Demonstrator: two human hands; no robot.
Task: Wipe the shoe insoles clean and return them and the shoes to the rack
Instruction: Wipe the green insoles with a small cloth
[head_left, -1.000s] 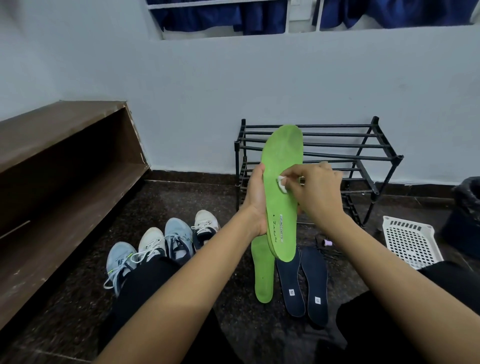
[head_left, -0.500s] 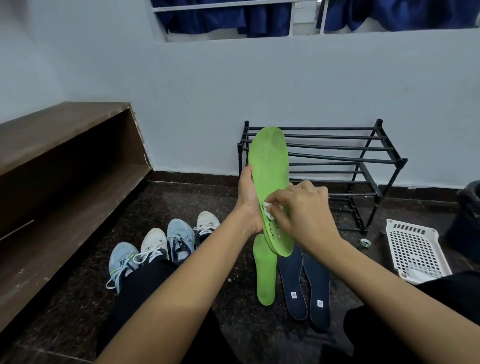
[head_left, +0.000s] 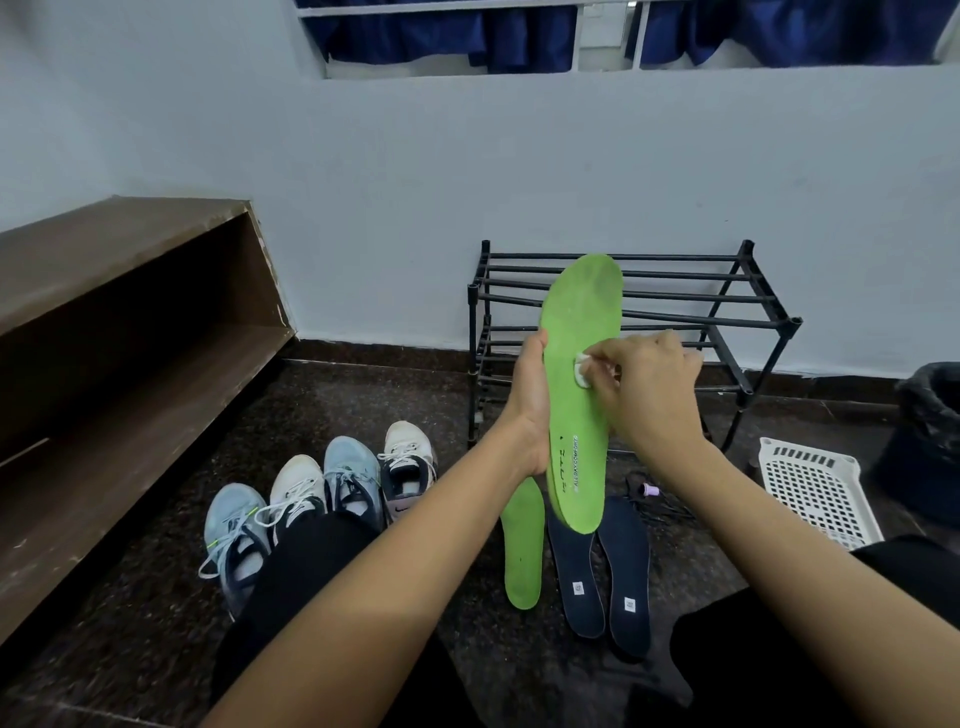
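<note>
A home room: shoe rack (head_left: 746, 249), sneakers (head_left: 322, 499), blue curtains (head_left: 415, 31).

rack (head_left: 727, 312) front: held green insole (head_left: 582, 395) blocks the left half, right half's open
floor below: second green insole (head_left: 522, 551), navy insoles (head_left: 576, 571) lying flat
left: shoes (head_left: 348, 478), wooden shelf (head_left: 130, 322)
right: basket (head_left: 815, 488), bin (head_left: 930, 441)

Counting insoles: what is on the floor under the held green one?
A second green insole and two navy insoles; the held insole and left hand cover their upper ends.
</note>
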